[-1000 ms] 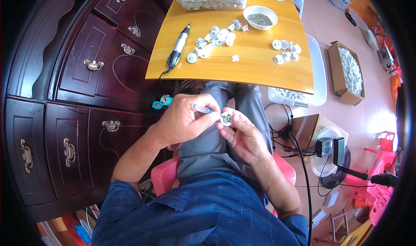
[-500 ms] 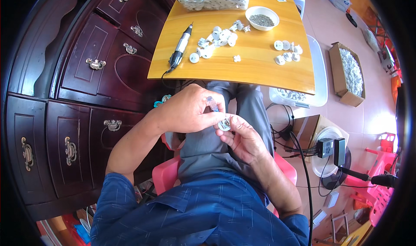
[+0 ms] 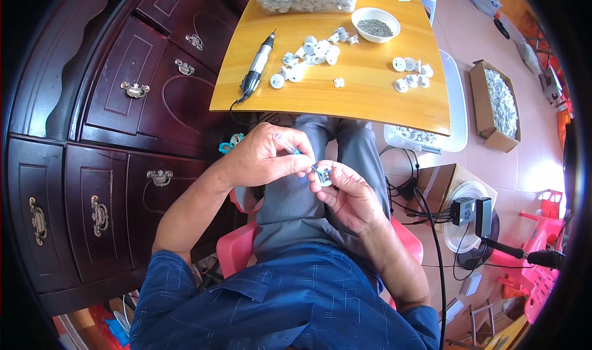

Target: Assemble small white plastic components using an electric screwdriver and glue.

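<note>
The left hand (image 3: 262,157) pinches a screwdriver (image 3: 285,143) slanting down-right toward the round white part (image 3: 324,177), held in the right hand's (image 3: 354,199) fingertips. Whether its tip touches is unclear.

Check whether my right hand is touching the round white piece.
Touching. The head view shows the right hand holding the round white piece at its rim, with the thumb against its edge.

Drawers (image 3: 120,73) and loose parts (image 3: 319,59) suggest a home workshop.
</note>
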{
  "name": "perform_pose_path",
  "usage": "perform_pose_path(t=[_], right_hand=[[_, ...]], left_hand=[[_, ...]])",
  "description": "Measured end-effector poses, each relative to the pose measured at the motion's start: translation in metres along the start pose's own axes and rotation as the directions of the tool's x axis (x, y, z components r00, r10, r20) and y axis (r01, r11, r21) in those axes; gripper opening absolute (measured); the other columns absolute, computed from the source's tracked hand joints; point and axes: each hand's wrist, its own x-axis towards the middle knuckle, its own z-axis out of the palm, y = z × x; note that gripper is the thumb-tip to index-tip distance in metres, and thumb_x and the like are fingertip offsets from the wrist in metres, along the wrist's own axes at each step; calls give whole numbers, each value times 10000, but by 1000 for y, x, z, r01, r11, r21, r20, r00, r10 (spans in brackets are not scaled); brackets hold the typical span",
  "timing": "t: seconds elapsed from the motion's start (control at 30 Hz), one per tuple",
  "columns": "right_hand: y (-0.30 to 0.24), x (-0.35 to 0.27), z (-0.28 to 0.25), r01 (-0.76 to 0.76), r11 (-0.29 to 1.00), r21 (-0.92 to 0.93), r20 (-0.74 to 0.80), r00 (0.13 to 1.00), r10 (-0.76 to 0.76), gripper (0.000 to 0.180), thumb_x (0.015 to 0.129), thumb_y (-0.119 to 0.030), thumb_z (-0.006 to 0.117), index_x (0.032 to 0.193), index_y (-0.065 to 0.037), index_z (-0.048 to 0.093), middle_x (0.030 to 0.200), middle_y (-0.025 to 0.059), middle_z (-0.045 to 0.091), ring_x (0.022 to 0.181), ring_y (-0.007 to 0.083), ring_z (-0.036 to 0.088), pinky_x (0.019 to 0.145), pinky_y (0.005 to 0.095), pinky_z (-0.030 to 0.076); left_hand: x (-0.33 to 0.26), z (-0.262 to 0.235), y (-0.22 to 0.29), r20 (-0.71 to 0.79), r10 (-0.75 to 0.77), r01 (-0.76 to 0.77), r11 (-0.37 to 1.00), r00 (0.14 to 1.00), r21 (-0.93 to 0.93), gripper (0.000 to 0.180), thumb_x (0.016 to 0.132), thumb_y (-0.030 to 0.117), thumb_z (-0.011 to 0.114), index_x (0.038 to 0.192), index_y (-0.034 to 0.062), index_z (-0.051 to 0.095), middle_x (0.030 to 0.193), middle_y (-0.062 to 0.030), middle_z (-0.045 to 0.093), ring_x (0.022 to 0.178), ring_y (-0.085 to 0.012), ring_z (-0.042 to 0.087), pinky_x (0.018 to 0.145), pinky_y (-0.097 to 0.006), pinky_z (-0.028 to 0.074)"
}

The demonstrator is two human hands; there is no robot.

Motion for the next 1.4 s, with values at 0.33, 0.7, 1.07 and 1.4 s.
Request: perform_pose_path(t=[0.33, 0.7, 1.07, 1.4], right_hand=[[0, 0, -1, 30, 999, -18, 25, 999, -30, 321, 1009, -220, 532, 1214, 25, 564, 1122, 140, 674, 995, 198, 689, 854, 280, 581], [1, 0, 1, 80, 995, 63, -44, 996, -78, 325, 1001, -154, 530, 1268, 31, 531, 1199, 196, 633, 1065, 279, 660, 938, 351, 552], [1, 0, -4, 88, 994, 69, -133, 988, -79, 283, 979, -77, 537, 1249, 9, 546, 1182, 172, 638, 1080, 263, 650, 938, 338, 551], [2, 1, -1, 91, 996, -6, -199, 976, -90, 227, 980, -87, 565, 1199, -31, 571, 1127, 119, 659, 1023, 215, 663, 886, 308, 562]], left_hand=[[-1, 2, 2, -28, 11, -10, 999, 1000, 32, 60, 910, 29, 633, 906, -17, 672, 793, -55, 692, 733, -91, 649, 689, -238, 521], [-3, -10, 31, -244, 46, -36, 998, 969, 45, 85, 917, 38, 628, 928, -43, 653, 809, -51, 667, 704, -73, 618, 641, -224, 518], [32, -8, -20, -251, 366, -48, 644, 896, 764, 272, 814, 155, 733, 1041, 38, 641, 855, -117, 656, 734, -289, 647, 656, -366, 512], [82, -25, -68, -131, 344, -12, 385, 930, 923, 390, 877, 264, 659, 1201, 60, 585, 1094, -121, 615, 987, -307, 626, 798, -418, 527]])
